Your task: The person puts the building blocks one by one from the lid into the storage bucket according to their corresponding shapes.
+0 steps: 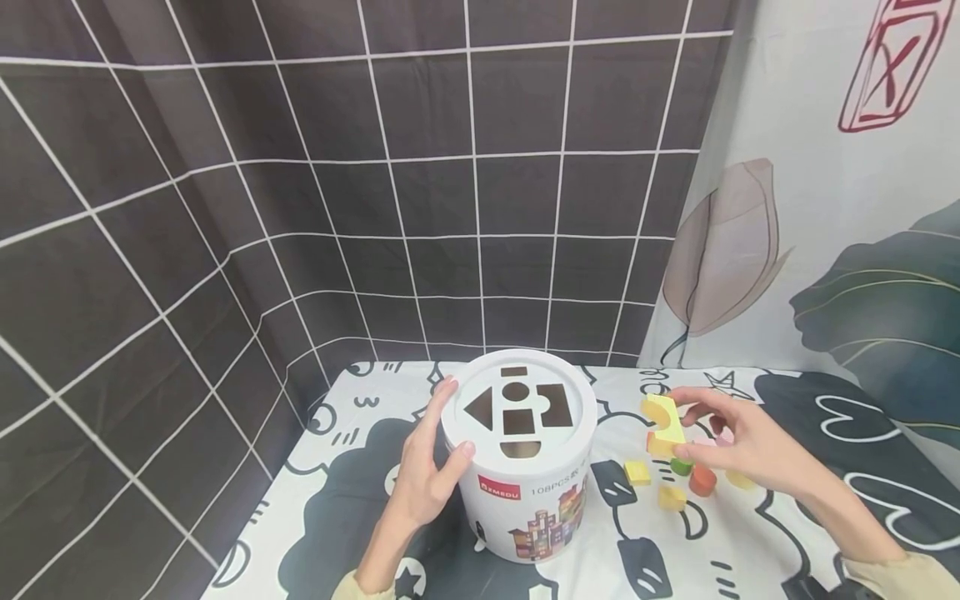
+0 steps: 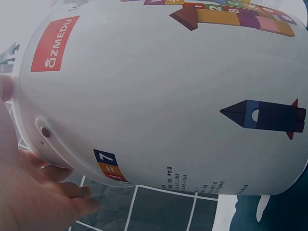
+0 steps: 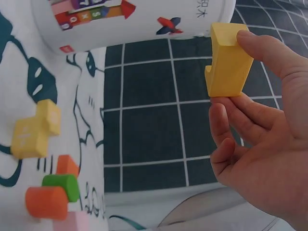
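Right fingers (image 1: 705,399) pinch the yellow block (image 3: 231,65), likely light and stiff, best held by its ends; left fingers (image 1: 433,417) spread against the bucket (image 1: 525,477).

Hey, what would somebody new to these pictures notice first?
Probably the big white cylindrical bucket, centre front, its white lid pierced by dark shaped holes, with the left hand touching it. Next, to its right, the right hand pinches a notched yellow block near small, brightly coloured blocks.

Yellow arch block (image 1: 674,428); white bucket (image 1: 491,527), red label (image 1: 498,487) — dark-grey curtain (image 1: 420,200), white-gridded.
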